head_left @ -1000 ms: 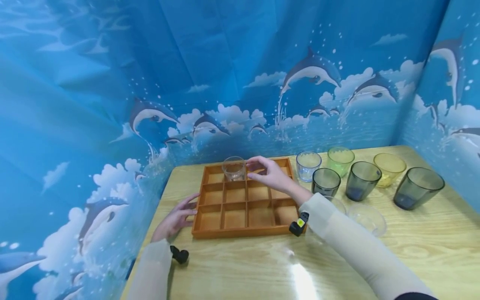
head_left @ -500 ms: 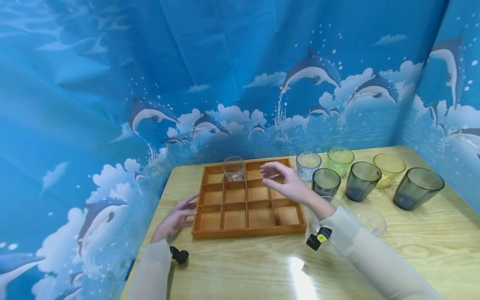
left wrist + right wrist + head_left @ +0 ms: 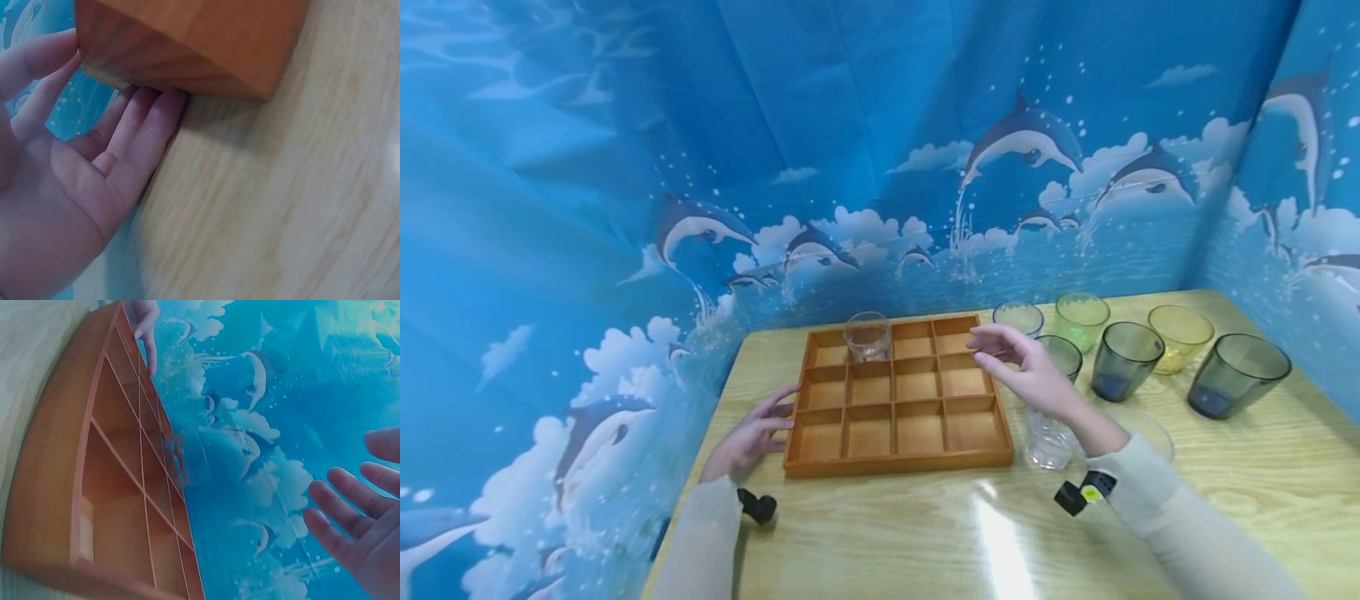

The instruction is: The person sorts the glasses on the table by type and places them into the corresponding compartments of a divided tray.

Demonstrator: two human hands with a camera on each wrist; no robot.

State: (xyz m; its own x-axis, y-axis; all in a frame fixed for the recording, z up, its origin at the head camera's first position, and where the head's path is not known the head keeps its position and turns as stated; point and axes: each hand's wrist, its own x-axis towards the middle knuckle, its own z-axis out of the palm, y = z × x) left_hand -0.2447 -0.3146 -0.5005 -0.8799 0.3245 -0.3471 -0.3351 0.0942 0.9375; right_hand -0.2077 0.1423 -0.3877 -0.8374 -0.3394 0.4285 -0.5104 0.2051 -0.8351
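A wooden tray [image 3: 898, 461] divided into several compartments lies on the table. One clear glass [image 3: 868, 337] stands upright in its back row, second compartment from the left. At the tray's left side my left hand [image 3: 751, 437] rests with its fingertips against the outer wall; in the left wrist view the fingers [image 3: 140, 134] touch the tray's lower edge. My right hand [image 3: 1033, 371] hovers past the tray's right edge, fingers slightly bent and nothing held. Beneath the right hand a clear glass [image 3: 1049, 440] is partly hidden, and a blue-rimmed glass [image 3: 1018, 317] stands just behind it.
Right of the tray stand a green glass [image 3: 1082, 321], a yellow glass [image 3: 1182, 337] and grey glasses, among them one in the middle [image 3: 1126, 360] and one at far right [image 3: 1237, 377]. A clear round piece [image 3: 1138, 433] lies nearer. A dolphin-print curtain [image 3: 880, 167] rises behind the table.
My right hand has left the area beside the clear glass in the tray and moved right, past the tray's edge. The left hand and that glass stay where they were.
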